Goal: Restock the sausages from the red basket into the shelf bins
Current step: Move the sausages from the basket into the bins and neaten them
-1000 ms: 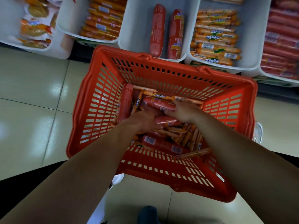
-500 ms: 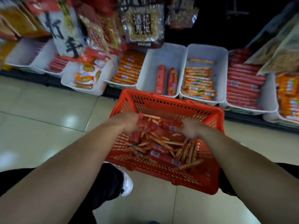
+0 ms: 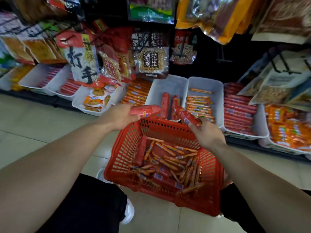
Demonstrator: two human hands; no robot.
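Note:
The red basket (image 3: pixel 208 187) sits on the floor between my knees, holding several thin orange sausage sticks and some thick red sausages (image 3: pixel 140 153). My left hand (image 3: pixel 120 117) grips a thick red sausage (image 3: pixel 145 109) lying sideways above the basket's far rim. My right hand (image 3: pixel 206 134) holds a second thick red sausage (image 3: pixel 186 116), tilted toward the white bin (image 3: pixel 157 91) that contains two upright thick red sausages (image 3: pixel 165 105). Both hands hover just short of that bin.
White bins line the low shelf: thin orange sticks (image 3: pixel 199 105) right of the target bin, red sausages (image 3: pixel 239 113) further right, orange packs (image 3: pixel 137 94) to its left. Snack bags (image 3: pixel 151 59) hang above the bins. Tiled floor (image 3: pixel 37 125) lies left.
Both hands rose out of the basket, each with a thick red sausage, and moved toward the shelf. My view tilted up from the basket to the bins and hanging bags.

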